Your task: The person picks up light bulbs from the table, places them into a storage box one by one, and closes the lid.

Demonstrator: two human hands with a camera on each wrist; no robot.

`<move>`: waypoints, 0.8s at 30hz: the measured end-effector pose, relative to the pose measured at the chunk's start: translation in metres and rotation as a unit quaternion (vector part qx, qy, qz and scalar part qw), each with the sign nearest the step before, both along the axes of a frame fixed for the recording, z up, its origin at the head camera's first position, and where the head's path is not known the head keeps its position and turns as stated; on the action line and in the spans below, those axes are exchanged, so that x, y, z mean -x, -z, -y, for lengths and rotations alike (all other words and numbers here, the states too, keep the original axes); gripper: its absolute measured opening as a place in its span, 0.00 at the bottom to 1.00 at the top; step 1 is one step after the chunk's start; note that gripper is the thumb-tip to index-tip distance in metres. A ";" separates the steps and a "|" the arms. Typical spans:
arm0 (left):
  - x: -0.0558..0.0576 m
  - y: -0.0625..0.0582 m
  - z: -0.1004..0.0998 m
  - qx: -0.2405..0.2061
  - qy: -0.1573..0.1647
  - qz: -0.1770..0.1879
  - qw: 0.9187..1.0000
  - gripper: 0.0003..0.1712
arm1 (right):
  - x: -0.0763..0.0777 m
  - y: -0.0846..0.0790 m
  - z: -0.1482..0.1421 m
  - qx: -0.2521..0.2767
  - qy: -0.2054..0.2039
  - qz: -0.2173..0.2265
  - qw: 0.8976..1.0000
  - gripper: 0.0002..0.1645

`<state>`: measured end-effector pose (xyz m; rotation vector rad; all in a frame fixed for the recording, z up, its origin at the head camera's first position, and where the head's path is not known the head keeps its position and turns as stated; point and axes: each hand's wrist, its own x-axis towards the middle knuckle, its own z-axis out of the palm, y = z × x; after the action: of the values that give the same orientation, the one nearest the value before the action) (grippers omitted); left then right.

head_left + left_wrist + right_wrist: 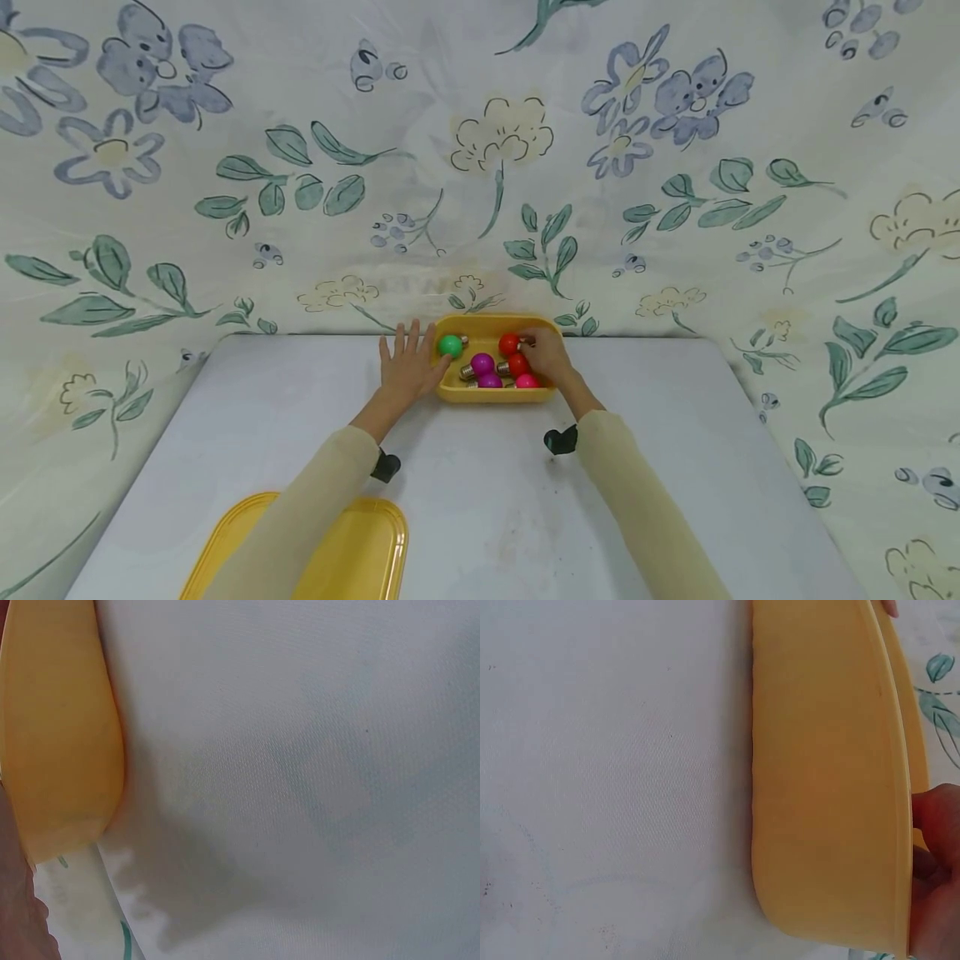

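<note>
Tray [360,542], yellow, is partly covered by the left sleeve [330,475] at the near left of the white table [480,500]. Farther off, a yellow bin [495,397] is set at the table's far edge, its long axis running left to right. Toward its near wall, two purple bulbs [482,364], a pink bulb [527,381] and a lower red bulb [518,364] are seen with metal bases turned left. The bin's left end is touched by the left hand [407,367], its fingers straight and spread. Over the right rim, the upper red bulb [509,344] is pinched at its base by the right hand [546,354]; its globe is pointed left, its long axis laid roughly along the bin's. At far left inside, a green bulb [451,346] is pointed oppositely, base rightward. Beyond, a flowered cloth [420,167] is hung.
</note>
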<state>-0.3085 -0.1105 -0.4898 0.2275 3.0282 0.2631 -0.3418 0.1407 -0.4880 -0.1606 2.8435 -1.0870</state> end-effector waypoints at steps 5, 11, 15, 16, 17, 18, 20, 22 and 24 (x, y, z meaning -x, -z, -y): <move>-0.001 -0.002 -0.001 0.001 -0.002 -0.001 1.000 0.43 | 0.000 0.001 0.000 -0.001 0.003 0.012 1.000 0.19; -0.004 -0.005 -0.001 -0.013 -0.004 -0.001 1.000 0.43 | -0.002 0.000 0.002 0.019 0.007 0.022 1.000 0.19; -0.004 -0.005 -0.001 -0.015 -0.003 -0.004 1.000 0.43 | -0.003 -0.002 0.002 0.026 0.009 0.025 0.999 0.19; -0.004 -0.005 -0.001 -0.014 -0.002 -0.004 1.000 0.43 | -0.003 -0.002 0.002 0.025 0.009 0.026 0.999 0.19; -0.005 -0.006 -0.001 -0.014 -0.002 -0.005 1.000 0.43 | -0.003 -0.002 0.002 0.025 0.009 0.027 0.999 0.19; -0.005 -0.006 -0.001 -0.013 -0.001 -0.005 1.000 0.43 | -0.003 -0.002 0.002 0.025 0.009 0.029 0.999 0.19; -0.005 -0.006 -0.001 -0.013 -0.001 -0.007 1.000 0.43 | -0.003 -0.002 0.001 0.024 0.007 0.029 0.999 0.19; -0.004 -0.005 -0.001 -0.011 -0.001 -0.010 1.000 0.43 | -0.004 -0.003 0.001 0.024 0.005 0.026 0.999 0.20; -0.004 -0.004 -0.001 -0.010 0.000 -0.013 1.000 0.43 | -0.004 -0.004 0.000 0.027 0.003 0.023 0.999 0.20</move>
<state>-0.3048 -0.1093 -0.4858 0.2334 3.0521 0.2919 -0.3375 0.1406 -0.4841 -0.1274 2.7773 -1.1536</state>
